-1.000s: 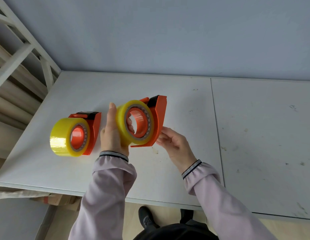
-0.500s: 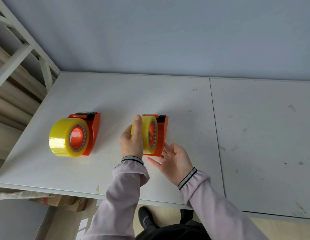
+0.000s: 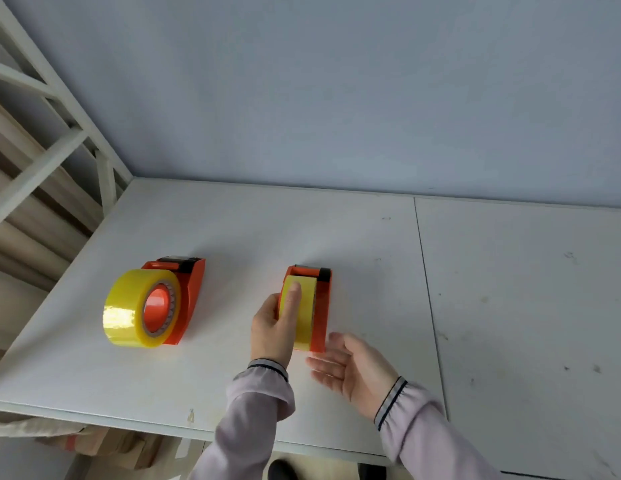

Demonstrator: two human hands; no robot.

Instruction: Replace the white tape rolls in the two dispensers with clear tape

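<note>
Second dispenser (image 3: 321,306) now set down upright on table (image 3: 510,306), right of the first (image 3: 184,299). Left hand (image 3: 272,327) still grips its clear roll (image 3: 298,313); right hand (image 3: 350,368) released, fingers open. Both look loaded, task near done.

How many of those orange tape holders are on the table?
2. The left dispenser stands alone; the right dispenser stands mid-table, its roll held by the left hand. None seems hidden.
</note>
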